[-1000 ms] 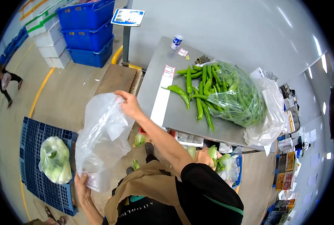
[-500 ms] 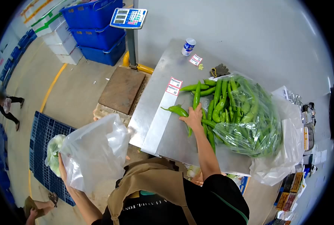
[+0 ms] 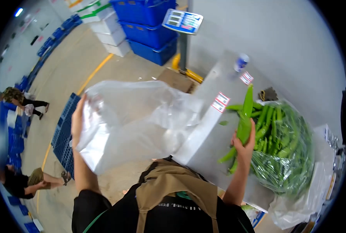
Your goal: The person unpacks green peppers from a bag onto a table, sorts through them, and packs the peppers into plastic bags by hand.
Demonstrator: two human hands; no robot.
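I have the left hand pinching the edge of a translucent plastic bag, which spreads in front of the apron and reaches the near edge of the metal desk. My right hand is closed around at least one long green pepper, over the desk; I can't tell how many. Just beside it, to the right, more peppers fill a clear bag lying on the desk.

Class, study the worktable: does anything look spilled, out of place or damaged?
Yes. Several green chili peppers lie loose on the metal table, outside the open clear plastic bag that contains many more, as if spilled. A small green scrap lies alone near the red-bordered labels. No damage is evident.
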